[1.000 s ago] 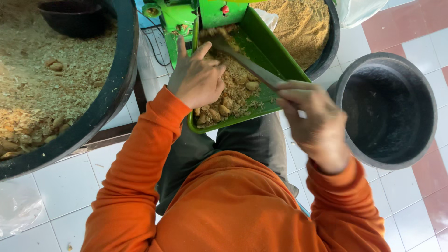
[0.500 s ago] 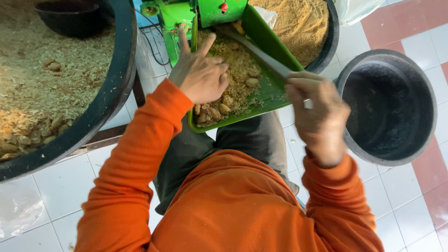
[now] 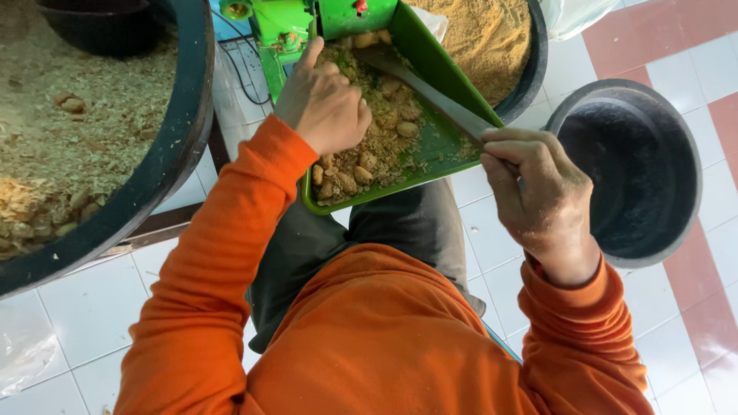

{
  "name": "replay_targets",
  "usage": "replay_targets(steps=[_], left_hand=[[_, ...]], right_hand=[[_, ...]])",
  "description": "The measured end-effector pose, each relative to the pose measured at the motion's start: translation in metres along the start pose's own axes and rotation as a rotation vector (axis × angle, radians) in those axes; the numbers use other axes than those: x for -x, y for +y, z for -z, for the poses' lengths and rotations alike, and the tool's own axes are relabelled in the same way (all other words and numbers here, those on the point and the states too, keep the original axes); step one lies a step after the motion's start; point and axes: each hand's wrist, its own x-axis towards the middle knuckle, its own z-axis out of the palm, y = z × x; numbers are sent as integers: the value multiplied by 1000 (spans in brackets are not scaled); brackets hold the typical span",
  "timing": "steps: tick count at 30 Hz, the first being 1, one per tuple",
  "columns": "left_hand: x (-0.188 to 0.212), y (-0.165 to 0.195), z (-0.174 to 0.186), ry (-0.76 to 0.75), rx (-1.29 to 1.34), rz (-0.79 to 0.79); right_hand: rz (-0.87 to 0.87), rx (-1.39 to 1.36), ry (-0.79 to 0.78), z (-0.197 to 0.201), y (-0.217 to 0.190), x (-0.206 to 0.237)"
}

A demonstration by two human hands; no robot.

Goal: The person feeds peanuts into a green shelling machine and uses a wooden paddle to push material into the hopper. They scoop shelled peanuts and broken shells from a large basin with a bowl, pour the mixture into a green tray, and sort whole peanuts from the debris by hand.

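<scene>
While your left hand (image 3: 324, 104) rests loosely curled on the crumbly mix (image 3: 377, 131) in the green tray (image 3: 442, 142), your right hand (image 3: 530, 188) is fisted around a flat stick (image 3: 430, 88) angled into it, just beside the empty bucket (image 3: 630, 169).

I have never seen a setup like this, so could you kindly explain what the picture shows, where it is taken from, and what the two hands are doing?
The picture comes from a camera worn on the person's head, looking straight down over their orange top. In front sits a green machine with a sloping green tray full of crumbly brown material and pale lumps. The left hand rests in that material. The right hand grips a long flat stick that reaches up the tray. To the left is a large dark tub of similar crumbly material, behind the tray another tub, and to the right an empty black bucket, all on a tiled floor.
</scene>
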Motion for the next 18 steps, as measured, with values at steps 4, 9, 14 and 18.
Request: replay_targets(steps=[4,9,14,18], left_hand=[[18,6,7,236,56,1],[42,13,12,204,-45,-57],[82,9,36,289,-14,-157],[89,8,48,220,-38,-131]], right_hand=[[-4,21,68,-12,1,0],[67,-6,51,-30,-8,-20],[-89,0,100,-19,2,-2],[48,-11,83,-58,26,-11]])
